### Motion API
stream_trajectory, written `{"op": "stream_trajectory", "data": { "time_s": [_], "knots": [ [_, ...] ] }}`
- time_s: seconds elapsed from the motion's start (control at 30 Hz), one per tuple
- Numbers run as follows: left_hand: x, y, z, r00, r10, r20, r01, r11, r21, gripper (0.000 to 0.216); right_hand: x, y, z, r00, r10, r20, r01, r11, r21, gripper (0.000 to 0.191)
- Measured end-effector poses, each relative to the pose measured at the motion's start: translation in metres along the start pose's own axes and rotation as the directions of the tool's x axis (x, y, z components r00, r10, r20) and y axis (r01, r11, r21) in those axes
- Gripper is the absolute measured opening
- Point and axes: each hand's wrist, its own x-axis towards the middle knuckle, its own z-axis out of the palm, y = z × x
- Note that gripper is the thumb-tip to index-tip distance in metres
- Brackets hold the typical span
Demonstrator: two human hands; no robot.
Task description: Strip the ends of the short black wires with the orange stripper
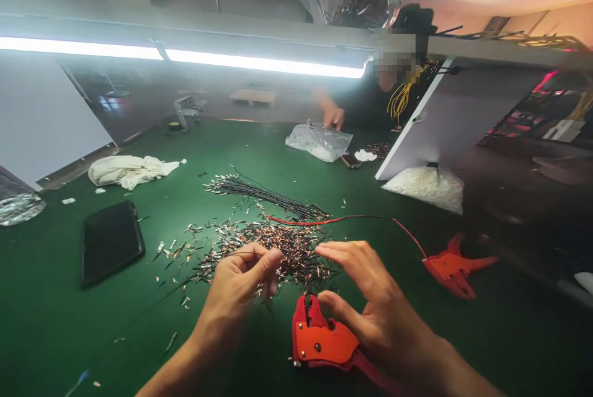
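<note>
Working over a green table (55, 323), both hands low in the head view. Left hand (241, 276): thumb and forefinger pinched shut, apparently on a thin strand (230, 255) (motion blur hides the contact). Right hand (370, 304): fingers spread wide, holding nothing, thumb just beside the head of a red stripping tool (322, 338) that lies flat on the table. Pile of short cut wire pieces (287, 246) sits just beyond both hands, scattered bits trailing left. Behind the pile, a bundle of black wires (269, 194) and a red wire (352, 218) running right to a second red tool (451, 267). Dark phone (111, 241) well to the left; white cloth (130, 170) farther back. A co-worker's hand (333, 117) rests at a plastic bag (319, 141) across the table.
</note>
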Motion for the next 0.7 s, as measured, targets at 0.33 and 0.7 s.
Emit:
{"op": "stream_trajectory", "data": {
  "time_s": [0.33,0.7],
  "knots": [
    [0.013,0.006,-0.017,0.987,0.083,-0.138,-0.077,0.996,0.044,0.039,-0.090,0.052,0.003,0.932,0.183,0.312,-0.063,0.931,-0.358,0.127],
    [0.013,0.005,-0.022,0.977,0.133,-0.167,-0.140,0.990,-0.028,0.047,-0.054,0.047,-0.007,0.937,0.119,0.329,-0.105,0.993,-0.062,0.032]
  ]
}}
